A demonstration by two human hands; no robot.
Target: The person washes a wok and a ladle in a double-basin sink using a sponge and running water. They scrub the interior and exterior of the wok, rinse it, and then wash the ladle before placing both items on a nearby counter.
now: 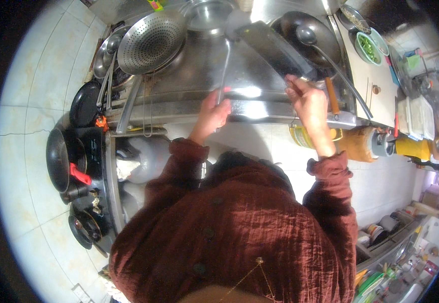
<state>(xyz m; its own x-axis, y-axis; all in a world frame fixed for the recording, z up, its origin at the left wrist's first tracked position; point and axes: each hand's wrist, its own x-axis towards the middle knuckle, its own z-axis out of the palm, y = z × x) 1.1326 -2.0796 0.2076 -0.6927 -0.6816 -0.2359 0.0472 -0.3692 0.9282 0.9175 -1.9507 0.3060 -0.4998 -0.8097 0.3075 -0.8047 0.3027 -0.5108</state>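
Note:
My left hand [214, 110] grips the thin metal handle of a ladle [224, 64]. Its blurred round head points away from me over the steel counter [200, 68]. In my right hand [308, 102] is a long, dark, glossy rectangular object [276, 49], held by its near end; blur hides what kind it is. The object's far end lies close to the ladle's head. Just right of it sits a dark wok [327, 32] with another ladle [306, 36] resting in it. A large perforated steel strainer [151, 43] stands to the left of my left hand.
At the back is a steel basin [206, 17]. Bowls, one with chopped green vegetables [369, 49], stand on the right-hand worktop [374, 87]. Frying pans [58, 161] crowd the left side. Below the counter are a gas cylinder [147, 159] and a yellow-labelled bucket [301, 137].

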